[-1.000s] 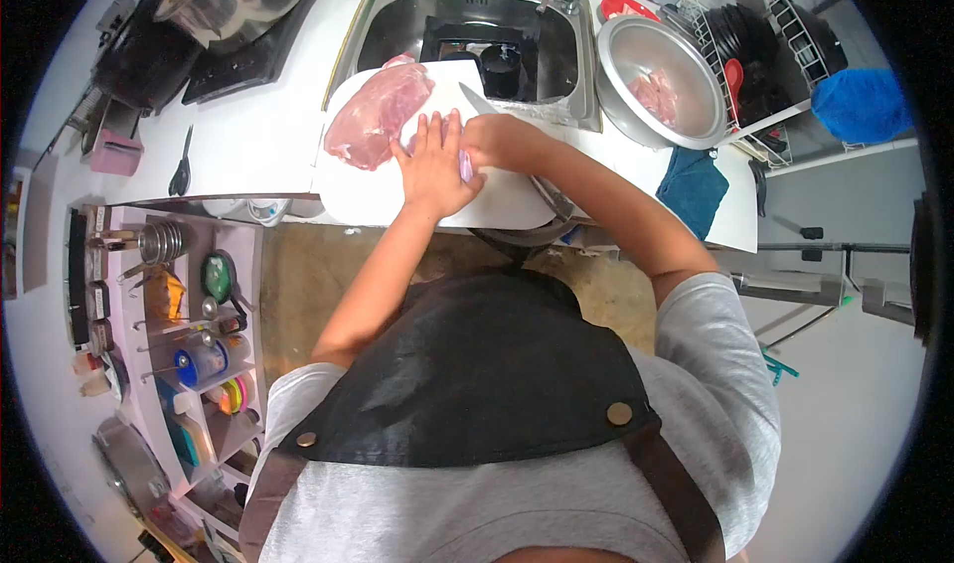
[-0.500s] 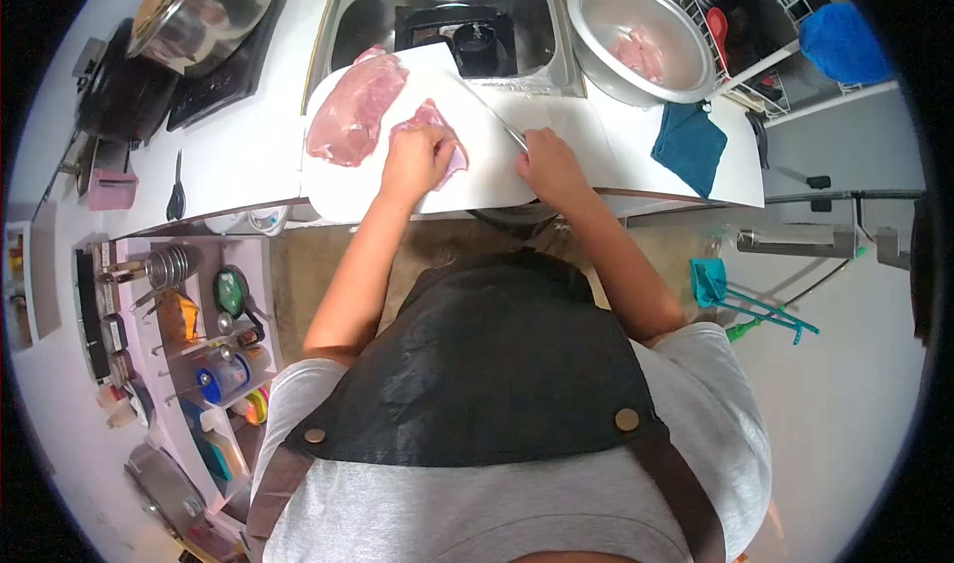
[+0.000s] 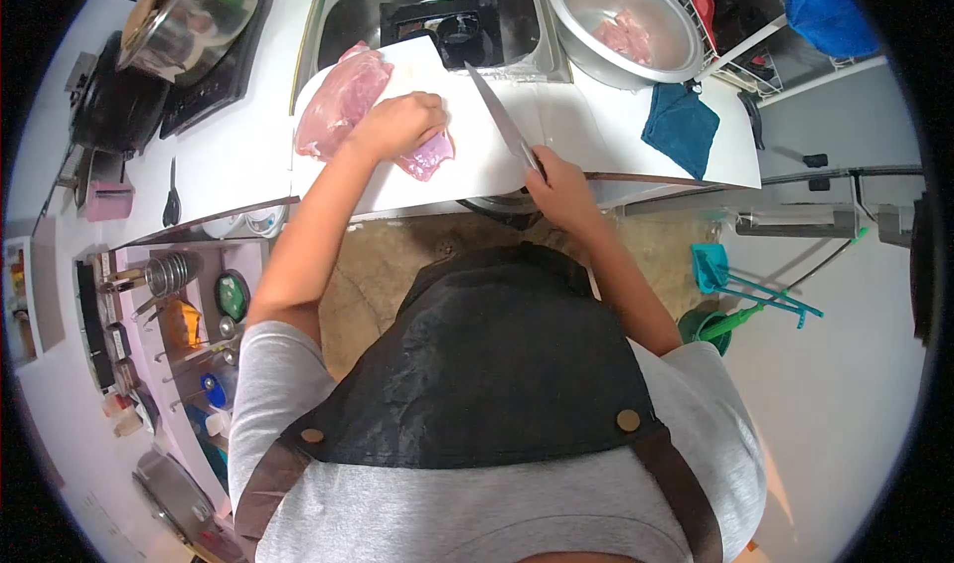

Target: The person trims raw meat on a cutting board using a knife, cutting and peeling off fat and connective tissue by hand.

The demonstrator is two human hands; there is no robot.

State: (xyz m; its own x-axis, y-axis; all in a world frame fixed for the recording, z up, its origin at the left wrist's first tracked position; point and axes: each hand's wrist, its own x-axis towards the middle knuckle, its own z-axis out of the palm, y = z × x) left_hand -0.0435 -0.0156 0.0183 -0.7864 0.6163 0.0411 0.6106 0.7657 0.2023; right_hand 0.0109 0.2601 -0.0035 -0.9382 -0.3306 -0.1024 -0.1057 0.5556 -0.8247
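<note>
My right hand [image 3: 558, 190] is wrapped round the dark handle of a kitchen knife [image 3: 497, 114]. Its long blade points away from me along the right edge of the white cutting board [image 3: 383, 197], apart from the meat. On the board, my left hand [image 3: 402, 126] is closed over a smaller piece of raw meat [image 3: 429, 158], with fingers curled and part of the piece hidden beneath. A large slab of raw meat [image 3: 343, 101] lies just left of that hand.
A steel sink [image 3: 328, 41] lies behind the board, holding a dark object. To the right stand a metal bowl [image 3: 586, 61] with cut meat inside and a folded blue cloth [image 3: 681, 131]. Black scissors [image 3: 173, 195] lie at left, near a stove [image 3: 214, 96].
My right hand has turned the knife, and its blade now shows more fully, pointing farther forward. My left hand has shifted slightly up over the smaller piece of meat, exposing its near end.
</note>
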